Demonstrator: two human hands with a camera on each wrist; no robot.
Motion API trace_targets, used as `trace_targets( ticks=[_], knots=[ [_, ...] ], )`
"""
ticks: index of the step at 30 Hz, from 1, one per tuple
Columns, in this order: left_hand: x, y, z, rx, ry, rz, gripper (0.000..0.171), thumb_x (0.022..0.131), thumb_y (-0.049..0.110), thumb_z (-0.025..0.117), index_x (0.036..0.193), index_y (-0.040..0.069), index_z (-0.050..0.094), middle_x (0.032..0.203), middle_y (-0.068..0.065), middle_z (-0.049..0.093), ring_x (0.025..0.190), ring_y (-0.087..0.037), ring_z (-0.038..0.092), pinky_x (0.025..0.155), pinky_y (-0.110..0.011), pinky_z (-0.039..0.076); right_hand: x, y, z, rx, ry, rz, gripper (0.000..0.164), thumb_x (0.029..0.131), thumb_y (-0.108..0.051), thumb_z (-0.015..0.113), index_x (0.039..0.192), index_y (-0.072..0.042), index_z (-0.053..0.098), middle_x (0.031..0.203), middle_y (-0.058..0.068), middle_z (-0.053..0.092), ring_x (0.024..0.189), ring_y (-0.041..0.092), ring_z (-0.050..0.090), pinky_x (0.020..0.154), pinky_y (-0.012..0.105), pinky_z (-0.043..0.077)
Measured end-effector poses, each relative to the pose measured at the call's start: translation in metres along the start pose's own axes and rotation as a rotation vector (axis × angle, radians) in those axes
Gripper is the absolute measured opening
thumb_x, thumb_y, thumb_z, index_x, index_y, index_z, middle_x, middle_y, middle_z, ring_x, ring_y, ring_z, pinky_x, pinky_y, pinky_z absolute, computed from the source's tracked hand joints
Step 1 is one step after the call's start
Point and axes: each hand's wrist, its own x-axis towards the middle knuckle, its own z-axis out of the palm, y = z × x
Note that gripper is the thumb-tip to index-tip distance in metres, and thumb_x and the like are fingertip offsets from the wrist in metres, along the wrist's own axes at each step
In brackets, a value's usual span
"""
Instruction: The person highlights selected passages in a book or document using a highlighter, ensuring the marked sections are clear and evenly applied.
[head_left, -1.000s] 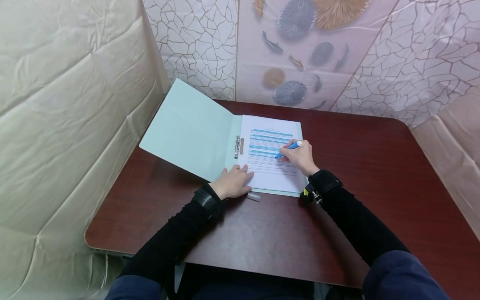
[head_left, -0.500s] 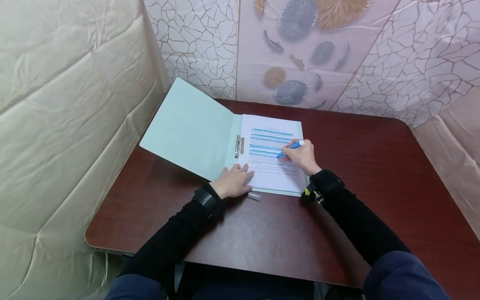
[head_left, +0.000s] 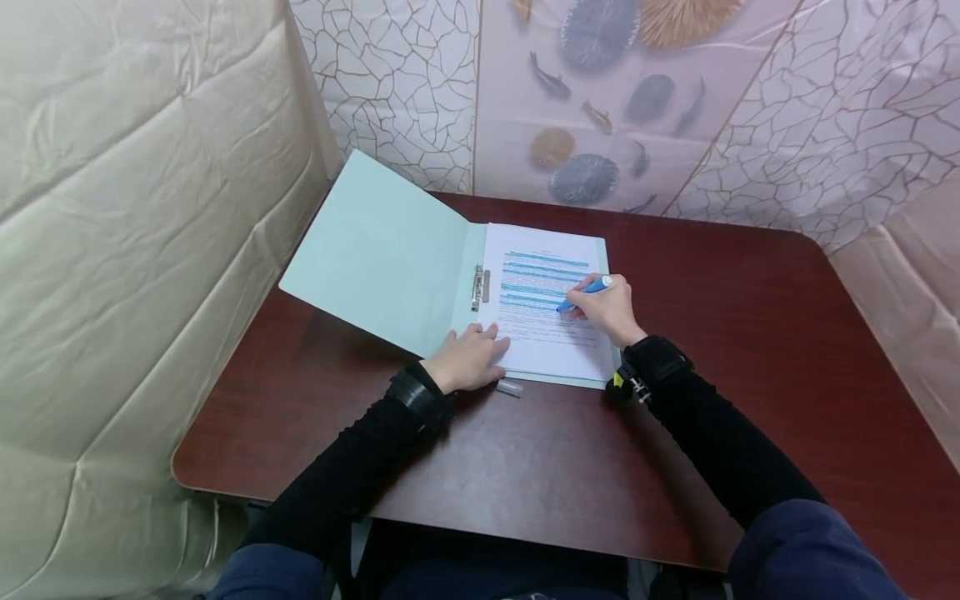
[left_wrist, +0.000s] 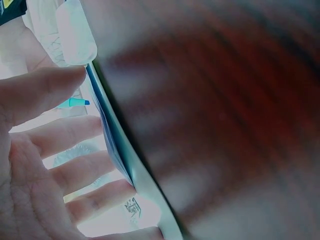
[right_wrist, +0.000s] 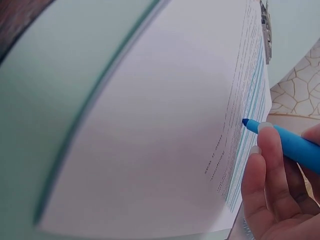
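In the head view my right hand (head_left: 606, 308) pinches a blue highlighter (head_left: 594, 286), its tip down at the printed sheet (head_left: 551, 354). Several lines in the sheet's upper part are marked blue; the lower text is plain. The right wrist view has the highlighter's dark blue tip (right_wrist: 245, 122) over the text lines. My left hand (head_left: 467, 358) rests with spread fingers on the lower left corner of the sheet and the pale green folder (head_left: 382, 258) under it. A translucent pen cap (head_left: 510, 388) lies on the table beside my left thumb.
The folder's cover stands opened to the left, tilted up. A metal clip (head_left: 480, 287) sits along its spine. The brown table (head_left: 750, 350) extends to the right, with a patterned cloth wall (head_left: 397, 92) behind and a beige cloth (head_left: 150, 250) at the left.
The highlighter and my right hand have moved slightly to the right over the sheet. My left hand stays in place on the corner. The head view has shifted a little.
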Motion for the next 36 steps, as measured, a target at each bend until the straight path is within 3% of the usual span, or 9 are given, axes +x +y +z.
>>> trace_targets(
  ticks=[15,23,36],
  knots=[
    [0.0001,-0.0002,0.0,0.002,0.001,0.006,0.055,0.089,0.036,0.051,0.139,0.017,0.036,0.148,-0.011,0.024,0.134,-0.03,0.023,0.101,-0.059,0.022,0.0014,0.001,-0.0013,-0.023,0.008,0.015,0.018,0.079,-0.02,0.065,0.08,-0.002,0.062,0.076,0.019,0.068,0.063,0.026,0.067,0.056,0.024,0.05],
    [-0.0006,0.0002,-0.0012,0.0,-0.001,0.004,0.055,0.09,0.037,0.051,0.139,0.017,0.035,0.148,-0.011,0.023,0.134,-0.03,0.022,0.102,-0.059,0.021,0.0008,-0.001,-0.0027,-0.011,0.014,0.016,0.017,0.079,-0.018,0.065,0.079,-0.001,0.062,0.077,0.021,0.068,0.063,0.028,0.067,0.058,0.031,0.052],
    [-0.0002,0.0003,-0.0019,0.0,-0.009,-0.002,0.056,0.09,0.037,0.05,0.14,0.018,0.034,0.148,-0.011,0.023,0.134,-0.03,0.022,0.102,-0.059,0.021,0.0009,0.0008,-0.0046,-0.035,0.021,0.012,0.017,0.079,-0.018,0.064,0.078,-0.002,0.062,0.076,0.02,0.068,0.063,0.027,0.067,0.054,0.023,0.05]
  ],
)
